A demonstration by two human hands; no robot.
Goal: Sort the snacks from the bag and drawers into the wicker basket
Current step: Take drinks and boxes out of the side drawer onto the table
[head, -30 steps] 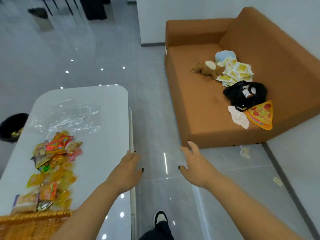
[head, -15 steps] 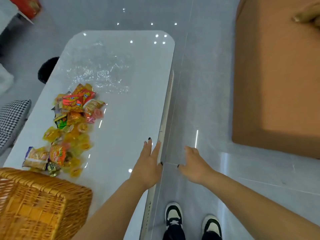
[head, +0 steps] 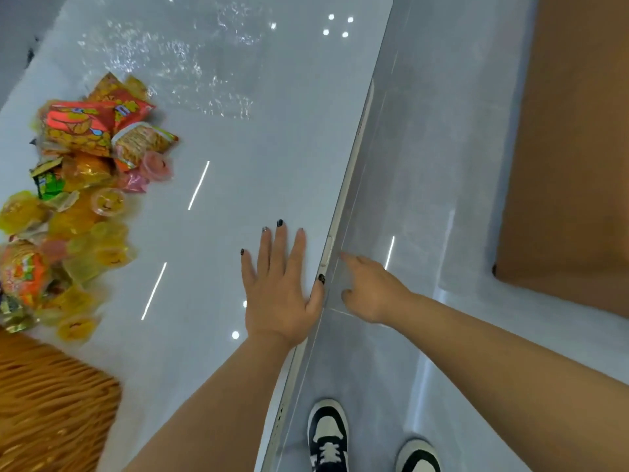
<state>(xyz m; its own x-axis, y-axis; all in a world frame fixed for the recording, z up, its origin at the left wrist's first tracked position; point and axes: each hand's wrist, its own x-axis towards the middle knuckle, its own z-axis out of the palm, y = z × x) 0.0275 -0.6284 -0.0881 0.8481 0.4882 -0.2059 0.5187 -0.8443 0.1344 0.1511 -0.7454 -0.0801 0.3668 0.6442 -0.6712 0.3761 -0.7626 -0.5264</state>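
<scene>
A heap of snacks (head: 78, 199), red and orange packets and several yellow jelly cups, lies on the left of the white table (head: 221, 185). The wicker basket (head: 51, 403) stands at the lower left corner, partly cut off. An empty clear plastic bag (head: 180, 63) lies flat at the far end of the table. My left hand (head: 280, 284) rests flat on the tabletop near its right edge, fingers spread, holding nothing. My right hand (head: 369, 287) hangs just beyond that edge, beside a small handle (head: 327, 252) on the table's side, fingers loosely curled and empty.
A brown sofa (head: 571, 148) fills the right side, with a strip of glossy grey floor (head: 425, 165) between it and the table. My two black-and-white shoes (head: 328, 434) stand on the floor close to the table edge.
My view has tilted down and moved closer to the table. My left hand has settled flat on the tabletop, and my right hand has come nearer to the table's side edge.
</scene>
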